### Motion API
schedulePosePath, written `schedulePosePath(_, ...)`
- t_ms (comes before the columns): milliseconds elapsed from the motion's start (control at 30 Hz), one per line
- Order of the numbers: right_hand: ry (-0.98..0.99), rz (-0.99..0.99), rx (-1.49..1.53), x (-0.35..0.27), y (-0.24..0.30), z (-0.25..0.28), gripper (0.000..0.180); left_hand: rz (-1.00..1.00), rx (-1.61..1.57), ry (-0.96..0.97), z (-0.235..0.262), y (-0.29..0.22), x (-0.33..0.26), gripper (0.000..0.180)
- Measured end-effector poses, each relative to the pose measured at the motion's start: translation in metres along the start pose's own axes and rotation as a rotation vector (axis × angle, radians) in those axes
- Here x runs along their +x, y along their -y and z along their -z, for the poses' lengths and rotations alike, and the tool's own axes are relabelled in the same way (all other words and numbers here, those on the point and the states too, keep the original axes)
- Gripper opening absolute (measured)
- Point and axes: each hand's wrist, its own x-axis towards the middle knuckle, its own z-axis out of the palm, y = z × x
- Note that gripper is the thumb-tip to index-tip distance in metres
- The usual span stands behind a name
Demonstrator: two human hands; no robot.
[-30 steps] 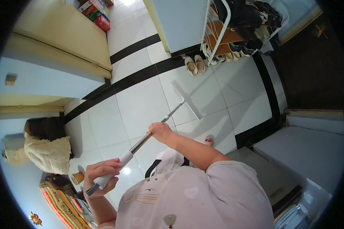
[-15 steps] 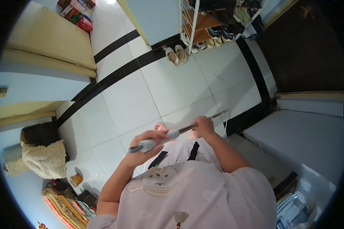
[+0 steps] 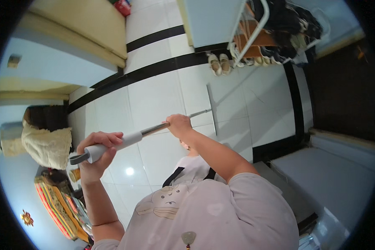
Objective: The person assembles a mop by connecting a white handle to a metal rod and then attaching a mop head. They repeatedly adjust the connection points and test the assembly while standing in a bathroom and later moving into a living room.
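A long-handled floor squeegee (image 3: 154, 128) slants across in front of me, with a white grip, a metal pole and a thin, straight head (image 3: 211, 110) against the white tiles. My left hand (image 3: 99, 151) is wrapped round the white grip near its end, where a grey hanging loop sticks out. Farther along, my right hand (image 3: 180, 126) closes round the metal pole. Beyond that hand the pole runs on to the middle of the head. Part of a pink slipper (image 3: 184, 144) shows below my right forearm.
A pair of beige shoes (image 3: 219, 64) stands by a white-framed shoe rack (image 3: 254, 39) at the far right. A cream cloth (image 3: 48, 143) covers something dark at the left, near a small bin (image 3: 74, 175). A grey-topped ledge (image 3: 350, 171) lies right.
Both hands have moved left and farther from my body with the squeegee. Its head has slid left across the tiles, and my view has shifted, placing the shoes farther right.
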Motion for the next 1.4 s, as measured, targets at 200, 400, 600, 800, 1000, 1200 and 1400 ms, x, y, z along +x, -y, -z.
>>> schedulePosePath(200, -0.021, 0.161, 0.091, 0.067, 0.069, -0.028, 0.033, -0.084, 0.115, -0.12, 0.068, 0.014, -0.002, 0.012)
schedulePosePath(400, -0.146, 0.207, 0.16, 0.07, 0.109, -0.015, 0.019, -0.239, 0.154, 0.129, 0.116, 0.003, 0.009, 0.016)
schedulePosePath(600, -0.06, 0.31, 0.247, 0.058, 0.132, 0.011, 0.012, -0.441, -0.389, -0.379, 0.108, -0.005, 0.033, 0.045)
schedulePosePath(800, 0.127, 0.231, 0.33, 0.103, 0.083, 0.004, 0.011, -0.139, -0.344, -0.349, 0.066, 0.036, 0.126, 0.03)
schedulePosePath(1000, 0.076, 0.279, 0.386, 0.183, 0.05, 0.055, 0.011, -0.173, -0.373, -0.287, 0.04, 0.029, 0.22, 0.021)
schedulePosePath(1200, 0.081, 0.411, 0.323, 0.242, 0.052, 0.085, 0.007, -0.291, -0.352, -0.311, 0.043, 0.02, 0.251, 0.019)
schedulePosePath(1400, 0.202, 0.611, 0.244, 0.244, 0.081, 0.072, 0.008, -0.375, -0.248, -0.564, 0.06, 0.01, 0.195, 0.03)
